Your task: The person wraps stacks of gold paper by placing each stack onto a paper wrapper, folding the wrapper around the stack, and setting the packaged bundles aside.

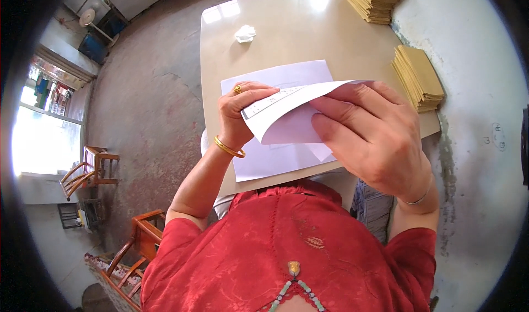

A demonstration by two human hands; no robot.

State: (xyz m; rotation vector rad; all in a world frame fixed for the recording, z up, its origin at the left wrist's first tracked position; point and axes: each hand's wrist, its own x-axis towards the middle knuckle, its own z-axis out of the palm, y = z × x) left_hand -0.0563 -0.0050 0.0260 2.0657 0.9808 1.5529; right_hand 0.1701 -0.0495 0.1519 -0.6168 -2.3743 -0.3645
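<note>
Both hands pinch one folded sheet (pixel 286 111) above the bench (pixel 308 31). The left grip (pixel 242 111) closes on its 9 o'clock edge, the right grip (pixel 369 130) on the 3 o'clock side. The fold's long axis runs 8 to 2 o'clock, equally near both hands.

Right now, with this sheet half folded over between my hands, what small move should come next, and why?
Probably lay the lifted flap down and press the fold flat. The white sheet lies on the tan table, its upper part curled over and pinched between the left hand and the right hand, with no sharp crease visible yet.
</note>
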